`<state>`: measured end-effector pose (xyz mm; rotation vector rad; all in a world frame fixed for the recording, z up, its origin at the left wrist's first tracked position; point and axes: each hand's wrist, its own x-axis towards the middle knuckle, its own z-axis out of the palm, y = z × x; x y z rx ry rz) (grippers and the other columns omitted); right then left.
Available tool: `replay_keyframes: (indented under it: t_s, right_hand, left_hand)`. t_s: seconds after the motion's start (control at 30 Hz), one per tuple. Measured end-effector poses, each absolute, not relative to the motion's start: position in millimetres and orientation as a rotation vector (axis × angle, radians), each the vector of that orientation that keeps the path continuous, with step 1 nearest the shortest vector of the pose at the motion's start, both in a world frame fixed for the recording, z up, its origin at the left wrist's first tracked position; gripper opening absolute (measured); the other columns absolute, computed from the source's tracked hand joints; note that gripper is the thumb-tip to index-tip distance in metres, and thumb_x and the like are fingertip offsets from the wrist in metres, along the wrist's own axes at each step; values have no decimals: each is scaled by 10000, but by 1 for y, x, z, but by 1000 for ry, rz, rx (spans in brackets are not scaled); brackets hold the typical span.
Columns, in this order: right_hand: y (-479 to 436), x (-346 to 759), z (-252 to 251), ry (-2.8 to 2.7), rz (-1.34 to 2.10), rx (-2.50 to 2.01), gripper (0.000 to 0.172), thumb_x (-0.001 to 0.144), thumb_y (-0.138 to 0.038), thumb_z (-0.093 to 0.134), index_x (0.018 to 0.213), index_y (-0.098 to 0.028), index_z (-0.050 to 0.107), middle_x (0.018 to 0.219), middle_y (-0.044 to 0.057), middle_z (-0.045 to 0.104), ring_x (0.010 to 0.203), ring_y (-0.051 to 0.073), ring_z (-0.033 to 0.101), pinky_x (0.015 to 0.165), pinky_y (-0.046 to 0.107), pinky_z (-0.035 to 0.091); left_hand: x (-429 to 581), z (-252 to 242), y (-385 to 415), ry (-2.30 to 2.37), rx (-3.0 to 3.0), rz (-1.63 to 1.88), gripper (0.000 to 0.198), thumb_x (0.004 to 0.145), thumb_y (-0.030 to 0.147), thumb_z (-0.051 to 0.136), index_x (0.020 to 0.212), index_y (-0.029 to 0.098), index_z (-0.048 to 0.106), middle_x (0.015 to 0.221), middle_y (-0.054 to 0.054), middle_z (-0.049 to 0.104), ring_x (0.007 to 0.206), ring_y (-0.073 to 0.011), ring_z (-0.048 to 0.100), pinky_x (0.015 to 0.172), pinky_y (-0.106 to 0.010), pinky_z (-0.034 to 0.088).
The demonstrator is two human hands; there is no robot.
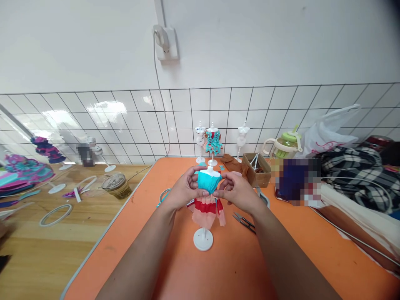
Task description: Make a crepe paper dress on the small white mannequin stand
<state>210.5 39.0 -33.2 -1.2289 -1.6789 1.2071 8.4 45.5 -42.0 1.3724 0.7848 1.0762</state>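
Note:
A small white dress form (203, 239) stands upright on its round base in front of me. Turquoise fabric (208, 181) wraps its upper body, and a pink and red ruffled skirt (204, 208) hangs below. My left hand (184, 187) pinches the turquoise fabric at the left side of the waist, thumb in front. On the right, my right hand (237, 192) grips the fabric's edge near the waist between thumb and fingers. Thread snips (245, 223) lie on the orange table just right of the form.
Behind stand more small dress forms, one in a turquoise ruffled outfit (213, 143). A cardboard box (256, 170), a lidded jug (286, 145) and piled cloth sit to the right. A cup of liquid (116, 185) and a hoop (55, 215) rest on the wooden table at left.

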Motion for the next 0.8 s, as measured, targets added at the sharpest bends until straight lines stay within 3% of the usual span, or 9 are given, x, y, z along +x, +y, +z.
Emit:
replay_keyframes:
  t_s: [0.1, 0.27, 0.47, 0.6, 0.8]
  right_hand:
    - [43, 212, -37, -1760, 1159, -1221, 251, 661, -359, 752, 821, -173, 703, 658, -11, 574, 555, 102, 475, 416, 196, 370]
    - [43, 211, -38, -1734, 1072, -1249, 198, 703, -358, 717, 764, -171, 740, 716, 28, 648, 615, 128, 537, 462, 218, 413]
    - [38, 207, -36, -1625, 1262, -1216, 263, 722, -345, 717, 921, -176, 742, 812, 39, 708, 749, 159, 641, 551, 219, 504]
    - [39, 209, -37, -1653, 1336, -1191, 224, 780, -340, 659, 900, -176, 754, 820, 33, 708, 760, 144, 645, 604, 217, 527]
    - [40, 207, -39, -1737, 1150, -1288, 166, 772, -314, 647, 784, -184, 750, 712, 14, 693, 660, 137, 624, 547, 217, 490]
  left_hand:
    - [9, -45, 47, 777, 1396, 1086, 744, 560, 196, 865, 1191, 228, 473, 955, -17, 630, 704, -122, 634, 607, -218, 522]
    - [9, -41, 46, 995, 1672, 1147, 668, 629, 275, 830, 1210, 226, 506, 1111, -64, 615, 950, -187, 606, 795, -290, 492]
    - [9, -28, 37, 1317, 1870, 1036, 628, 731, 369, 727, 1278, 206, 465, 848, -3, 623, 670, -139, 552, 613, -263, 432]
    - [15, -23, 32, 1531, 1902, 1000, 648, 711, 392, 726, 1288, 227, 482, 814, 14, 626, 648, -145, 572, 593, -269, 440]
    - [13, -16, 26, 1516, 1804, 956, 692, 658, 396, 766, 1286, 251, 516, 889, -9, 667, 689, -166, 633, 618, -288, 490]
